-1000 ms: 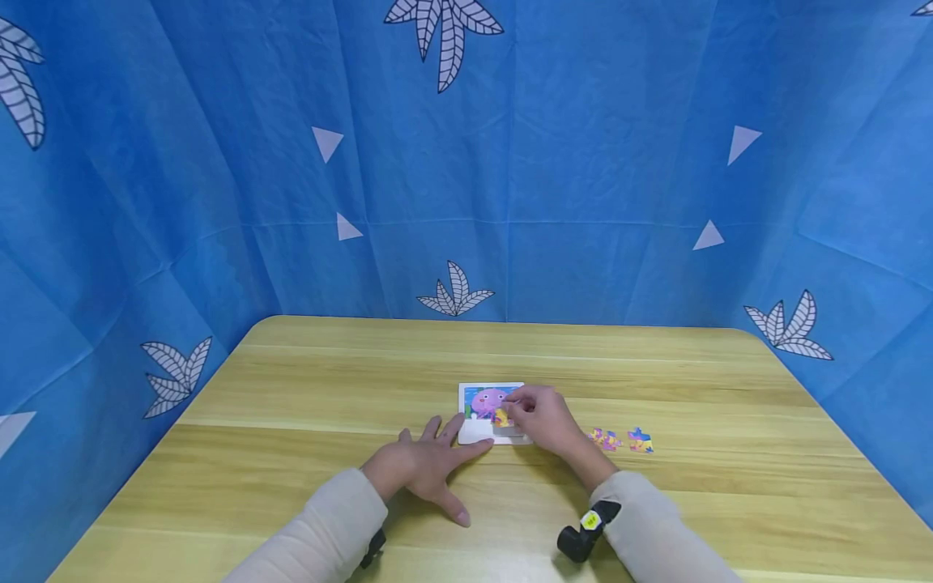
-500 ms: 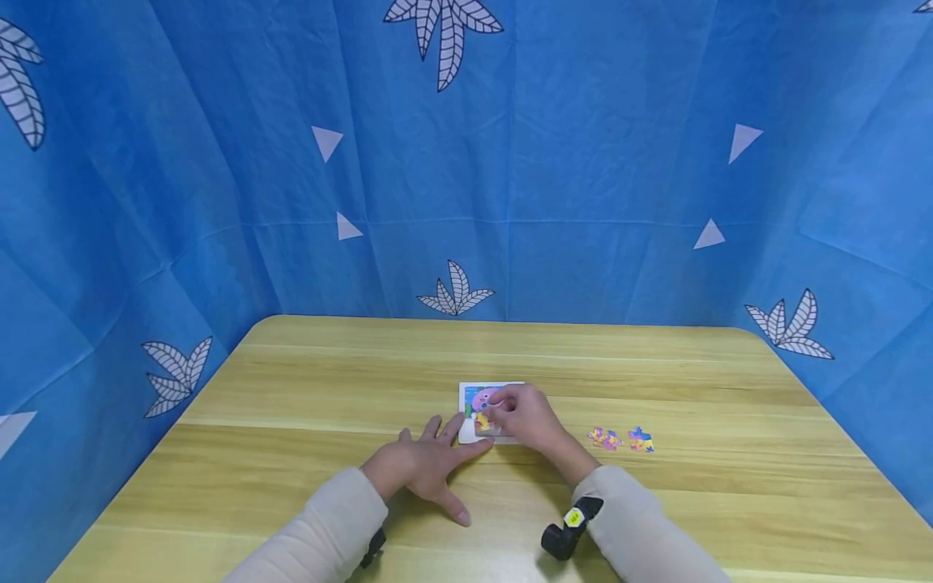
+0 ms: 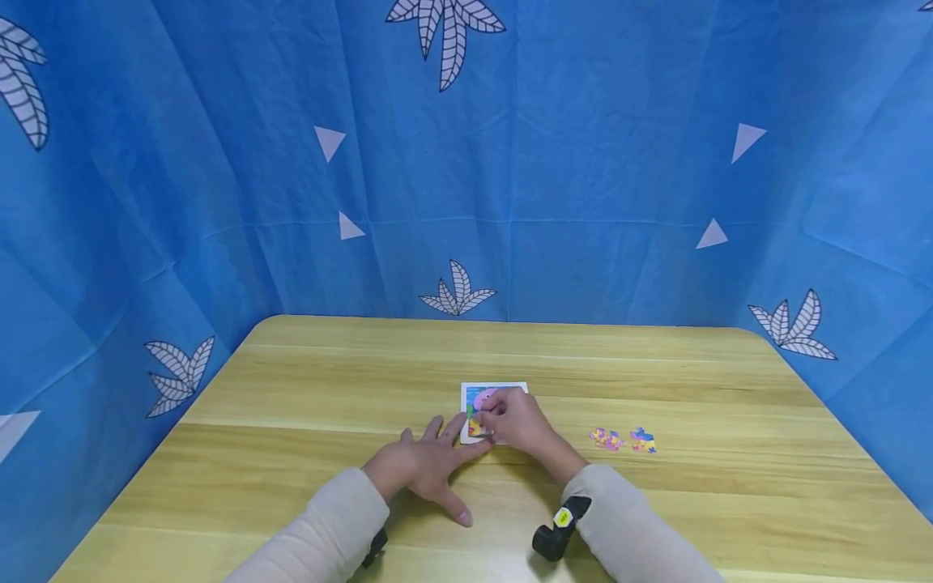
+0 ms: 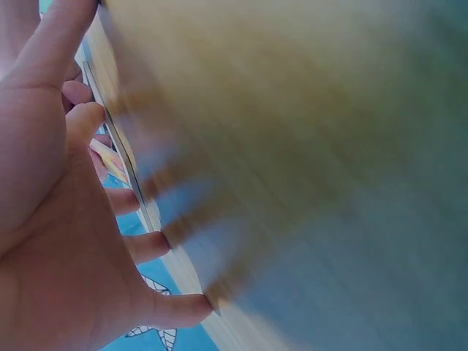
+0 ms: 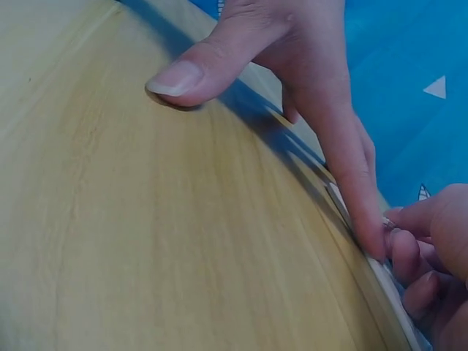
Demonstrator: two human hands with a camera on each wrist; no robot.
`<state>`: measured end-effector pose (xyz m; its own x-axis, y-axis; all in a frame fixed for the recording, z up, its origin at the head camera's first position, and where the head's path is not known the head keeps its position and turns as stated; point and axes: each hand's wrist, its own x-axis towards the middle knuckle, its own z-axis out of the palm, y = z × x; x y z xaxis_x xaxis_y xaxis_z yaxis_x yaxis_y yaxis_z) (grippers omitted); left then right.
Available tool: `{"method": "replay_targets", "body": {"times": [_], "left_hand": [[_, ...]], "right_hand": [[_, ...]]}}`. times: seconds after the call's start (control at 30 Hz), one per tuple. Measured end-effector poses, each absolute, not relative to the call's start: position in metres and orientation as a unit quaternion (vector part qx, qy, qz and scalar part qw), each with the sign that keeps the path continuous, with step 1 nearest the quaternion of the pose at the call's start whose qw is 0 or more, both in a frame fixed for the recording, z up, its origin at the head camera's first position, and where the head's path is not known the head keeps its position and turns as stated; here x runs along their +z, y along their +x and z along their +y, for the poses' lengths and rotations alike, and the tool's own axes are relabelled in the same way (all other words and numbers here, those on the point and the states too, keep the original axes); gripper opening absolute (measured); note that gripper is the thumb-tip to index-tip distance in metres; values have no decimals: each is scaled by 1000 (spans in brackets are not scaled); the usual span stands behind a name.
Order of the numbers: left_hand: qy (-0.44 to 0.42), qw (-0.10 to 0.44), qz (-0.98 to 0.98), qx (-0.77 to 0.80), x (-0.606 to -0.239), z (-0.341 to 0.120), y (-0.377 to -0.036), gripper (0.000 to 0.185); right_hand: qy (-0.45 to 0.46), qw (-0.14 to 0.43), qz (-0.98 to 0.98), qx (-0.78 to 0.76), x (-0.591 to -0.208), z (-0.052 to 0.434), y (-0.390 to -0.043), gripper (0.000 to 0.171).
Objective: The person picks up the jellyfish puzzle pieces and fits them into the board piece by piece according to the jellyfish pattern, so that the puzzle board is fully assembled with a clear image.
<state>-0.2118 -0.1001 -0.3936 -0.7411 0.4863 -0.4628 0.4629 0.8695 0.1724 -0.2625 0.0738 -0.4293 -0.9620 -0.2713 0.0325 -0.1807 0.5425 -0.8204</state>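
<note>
R hand [image 3: 517,421] pinches yellow pc [image 3: 475,427] at near-L corner of tray [image 3: 463,397] | L hand [image 3: 432,467] spread, gripping nil, touching tray L/near edges | tray mid worktop [image 3: 328,372], loose pcs [image 3: 644,440] twd worktop R edge | risk: pc seats skewed if L hand crowds corner

The right hand [image 3: 513,419] has moved leftward across the jigsaw board [image 3: 463,401], its sleeve [image 3: 627,518] following, and the yellow jigsaw piece [image 3: 475,427] has gone from right of centre to the lower-left area, where bare white showed earlier.
</note>
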Motion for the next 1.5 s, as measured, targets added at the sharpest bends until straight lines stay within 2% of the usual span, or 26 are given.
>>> {"method": "replay_targets", "body": {"times": [0.37,1.0,1.5], "left_hand": [[252,253,934,22,-392,-99,-210,99],[250,255,934,26,-394,-99,-211,99],[249,257,933,28,-392,-99,-210,99]], "right_hand": [[-132,20,889,-438,-433,71,-263,9],[-89,57,901,-421,-430,65,-266,14],[-80,39,931,-354,-422,67,-267,30]]}}
